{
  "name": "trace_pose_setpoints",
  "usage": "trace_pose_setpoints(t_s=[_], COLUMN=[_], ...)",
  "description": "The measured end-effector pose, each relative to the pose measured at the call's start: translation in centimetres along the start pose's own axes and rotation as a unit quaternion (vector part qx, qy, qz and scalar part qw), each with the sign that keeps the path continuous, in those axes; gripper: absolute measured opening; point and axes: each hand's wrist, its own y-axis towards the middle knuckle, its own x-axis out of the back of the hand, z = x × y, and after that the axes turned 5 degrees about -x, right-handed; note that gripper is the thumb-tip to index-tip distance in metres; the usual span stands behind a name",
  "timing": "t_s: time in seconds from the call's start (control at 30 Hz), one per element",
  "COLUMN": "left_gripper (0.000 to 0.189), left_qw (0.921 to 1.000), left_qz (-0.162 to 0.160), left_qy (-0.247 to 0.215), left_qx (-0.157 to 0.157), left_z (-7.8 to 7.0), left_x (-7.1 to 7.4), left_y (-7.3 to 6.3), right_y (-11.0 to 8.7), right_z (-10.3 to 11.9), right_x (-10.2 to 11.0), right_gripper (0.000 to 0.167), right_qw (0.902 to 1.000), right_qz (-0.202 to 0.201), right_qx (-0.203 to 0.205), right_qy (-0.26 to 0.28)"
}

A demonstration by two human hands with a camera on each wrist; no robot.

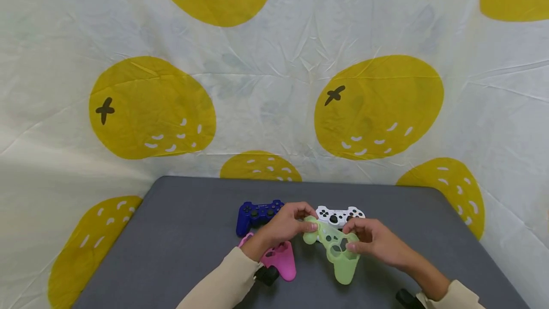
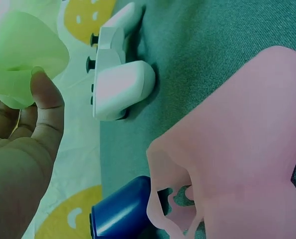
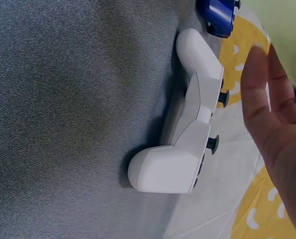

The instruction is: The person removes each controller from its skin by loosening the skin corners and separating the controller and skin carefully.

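A pale green silicone controller cover [image 1: 343, 263] hangs in the air between both hands, tilted, with its button holes facing up. My left hand [image 1: 288, 225] pinches its left end between thumb and fingers; the left wrist view shows that thumb pressed on the green cover [image 2: 26, 47]. On the other side my right hand [image 1: 373, 242] pinches the cover near its right part. Just behind it lies a white game controller [image 1: 340, 214], partly hidden in the head view; its sticks and grips show plainly in the right wrist view, where the white controller [image 3: 170, 169] rests on the table.
A blue game controller [image 1: 249, 216] lies at the back left of the grey table [image 1: 184, 242]. In front of it is a pink silicone cover [image 1: 283, 261], partly behind the left forearm. A white cloth with yellow fruit prints [image 1: 266, 108] hangs behind the table.
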Motion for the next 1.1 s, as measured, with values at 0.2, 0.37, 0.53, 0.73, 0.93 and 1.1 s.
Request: trace_pose_setpoints(t_s=[0.2, 0.37, 0.53, 0.73, 0.93, 1.1], left_gripper=[0.012, 0.011, 0.012, 0.016, 0.020, 0.027], left_qw=[0.9999, 0.9998, 0.9990, 0.9970, 0.9932, 0.9891], left_qz=[-0.001, 0.019, 0.040, 0.075, 0.116, 0.141], left_qy=[-0.012, 0.003, 0.019, 0.017, -0.002, -0.041], left_qx=[0.007, 0.002, 0.001, -0.001, -0.013, 0.002], left_z=[0.2, 0.4, 0.4, 0.1, 0.2, 0.2], left_x=[0.1, 0.3, 0.5, 0.5, 0.7, 0.6], left_y=[-0.1, -0.2, -0.1, -0.1, 0.1, 0.2], right_y=[-0.3, 0.0, 0.0, 0.0, 0.1, 0.1], right_z=[0.0, 0.0, 0.1, 0.2, 0.1, 0.1], right_x=[0.4, 0.8, 0.9, 1.2, 1.5, 1.6], right_gripper=[0.016, 0.017, 0.015, 0.016, 0.017, 0.017], right_qw=[0.9993, 0.9989, 0.9981, 0.9982, 0.9986, 0.9990], right_qz=[-0.031, -0.040, -0.053, -0.053, -0.048, -0.043], right_qx=[0.005, 0.017, 0.013, 0.000, -0.006, -0.012], right_qy=[-0.021, -0.018, -0.029, -0.030, -0.020, -0.005])
